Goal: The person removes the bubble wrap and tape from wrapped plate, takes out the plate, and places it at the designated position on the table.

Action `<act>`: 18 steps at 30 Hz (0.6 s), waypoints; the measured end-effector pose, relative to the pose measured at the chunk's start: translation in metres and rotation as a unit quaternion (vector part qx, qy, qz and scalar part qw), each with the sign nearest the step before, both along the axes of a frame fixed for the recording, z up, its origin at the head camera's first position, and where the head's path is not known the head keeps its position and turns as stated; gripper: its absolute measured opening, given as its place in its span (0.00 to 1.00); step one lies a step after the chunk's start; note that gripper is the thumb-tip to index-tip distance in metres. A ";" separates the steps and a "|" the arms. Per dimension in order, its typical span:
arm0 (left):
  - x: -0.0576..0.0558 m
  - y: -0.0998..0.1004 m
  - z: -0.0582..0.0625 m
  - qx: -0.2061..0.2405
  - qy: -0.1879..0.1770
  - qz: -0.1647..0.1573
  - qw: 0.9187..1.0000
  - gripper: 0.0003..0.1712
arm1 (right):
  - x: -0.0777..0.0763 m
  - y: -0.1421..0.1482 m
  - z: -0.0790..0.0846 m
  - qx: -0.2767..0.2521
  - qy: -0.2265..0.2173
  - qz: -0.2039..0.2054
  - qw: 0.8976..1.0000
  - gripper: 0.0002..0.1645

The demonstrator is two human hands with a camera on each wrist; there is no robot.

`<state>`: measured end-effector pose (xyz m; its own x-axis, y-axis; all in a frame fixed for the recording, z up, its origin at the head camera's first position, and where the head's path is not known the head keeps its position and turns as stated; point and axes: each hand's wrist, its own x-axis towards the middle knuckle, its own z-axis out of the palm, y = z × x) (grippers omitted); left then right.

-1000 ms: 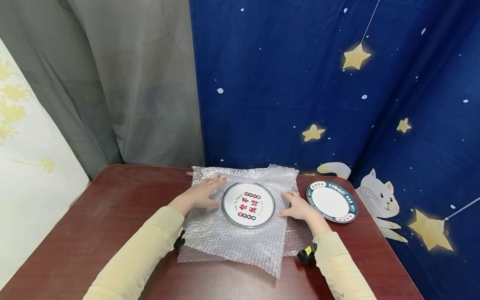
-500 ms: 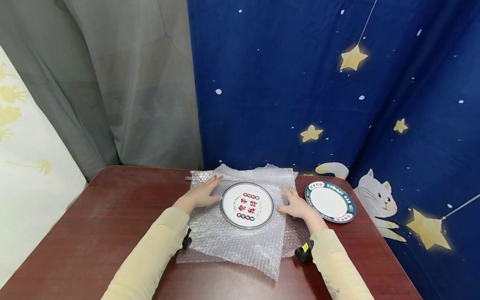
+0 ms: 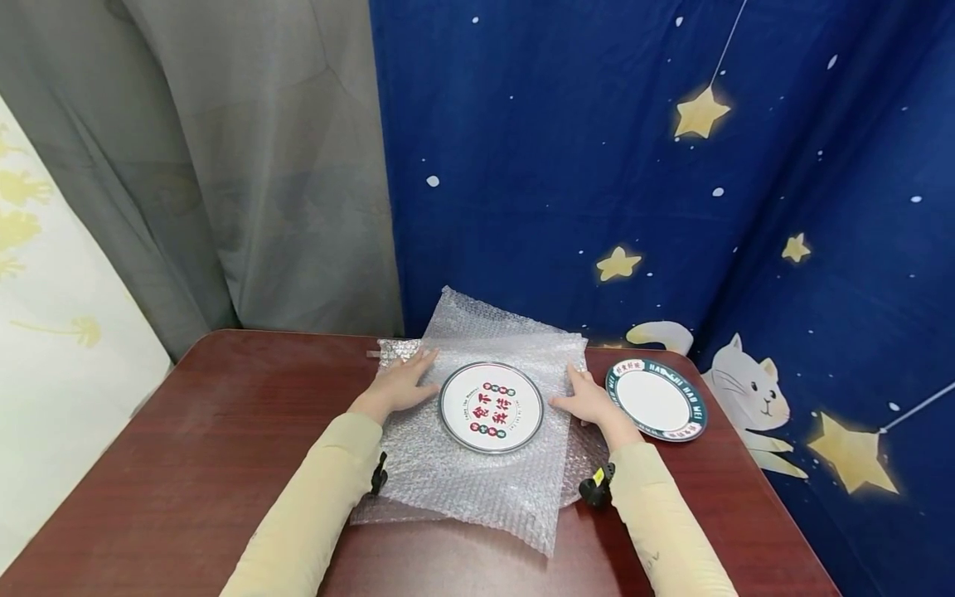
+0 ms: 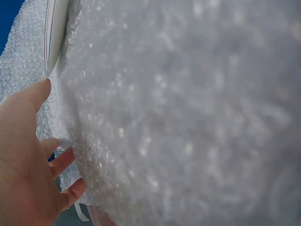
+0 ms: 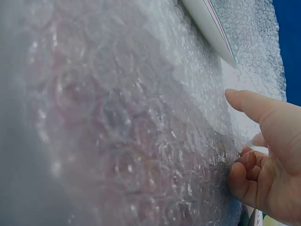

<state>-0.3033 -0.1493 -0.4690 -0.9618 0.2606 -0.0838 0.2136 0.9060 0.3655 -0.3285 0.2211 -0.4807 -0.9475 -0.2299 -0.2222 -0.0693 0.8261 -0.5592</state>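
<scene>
A round plate (image 3: 492, 407) with red and dark print and a dark rim rests on a sheet of bubble wrap (image 3: 481, 493). My left hand (image 3: 399, 386) touches the wrap left of the plate, thumb toward the rim. In the left wrist view, the hand's fingers (image 4: 73, 192) are spread along the wrap's side. To the plate's right, my right hand (image 3: 593, 400) rests at the wrap's edge with its thumb extended. Its other fingers (image 5: 241, 176) bend loosely at that edge in the right wrist view. Behind the plate, a bubble-wrap flap (image 3: 477, 313) stands up.
A second plate (image 3: 694, 406) with a green lettered rim lies on the brown table (image 3: 224, 464), right of the wrap. Grey and starry blue curtains (image 3: 507, 207) hang behind the table.
The far flap of bubble wrap has risen behind the plate. The lower wrap layer on the right has shifted inward, and my right forearm has moved slightly left.
</scene>
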 end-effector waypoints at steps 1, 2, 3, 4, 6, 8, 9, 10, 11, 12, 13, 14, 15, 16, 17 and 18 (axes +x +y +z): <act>0.000 0.000 -0.001 -0.003 0.000 0.003 1.000 0.41 | 0.000 0.000 0.000 0.004 0.001 0.000 1.000 0.56; -0.001 0.000 -0.002 -0.004 0.000 0.006 1.000 0.41 | 0.001 -0.001 0.001 0.008 0.004 0.000 1.000 0.56; 0.000 0.000 -0.003 -0.006 0.000 0.008 1.000 0.40 | 0.001 -0.001 0.001 0.011 0.005 0.000 1.000 0.56; 0.000 0.000 -0.003 -0.007 0.000 0.010 1.000 0.40 | 0.002 -0.002 0.002 0.015 0.008 0.000 1.000 0.56; 0.000 0.001 -0.004 -0.009 0.001 0.011 1.000 0.40 | 0.003 -0.003 0.003 0.023 0.015 0.002 1.000 0.56; 0.001 0.001 -0.003 -0.013 0.003 0.011 1.000 0.40 | 0.003 -0.003 0.004 0.031 0.021 0.005 0.999 0.56; 0.002 0.001 -0.003 -0.015 0.005 0.010 1.000 0.39 | 0.003 -0.003 0.004 0.034 0.022 0.006 0.999 0.55; 0.002 0.001 -0.002 -0.016 0.006 0.010 1.000 0.39 | 0.003 -0.003 0.004 0.037 0.026 0.008 0.999 0.55; 0.002 0.001 -0.002 -0.018 0.007 0.009 1.000 0.39 | 0.003 -0.003 0.004 0.039 0.028 0.008 0.999 0.55; 0.002 0.001 -0.002 -0.021 0.009 0.007 1.000 0.39 | 0.003 -0.003 0.004 0.040 0.029 0.008 0.999 0.54; 0.002 0.001 -0.002 -0.026 0.009 0.005 1.000 0.39 | 0.003 -0.003 0.004 0.041 0.030 0.009 0.999 0.54; 0.001 0.001 -0.002 -0.032 0.010 0.002 0.999 0.38 | 0.003 -0.003 0.003 0.040 0.030 0.011 0.999 0.54; 0.001 0.000 -0.003 -0.038 0.009 -0.001 0.999 0.38 | 0.004 -0.002 0.003 0.041 0.031 0.011 0.999 0.54; 0.001 0.000 -0.003 -0.042 0.008 -0.003 0.999 0.38 | 0.004 -0.002 0.003 0.040 0.032 0.013 0.999 0.54; 0.001 0.000 -0.003 -0.047 0.007 -0.007 0.999 0.37 | 0.005 -0.002 0.003 0.038 0.032 0.014 0.999 0.54; 0.001 -0.001 -0.003 -0.048 0.004 -0.010 0.999 0.37 | 0.005 -0.002 0.003 0.036 0.033 0.015 0.999 0.54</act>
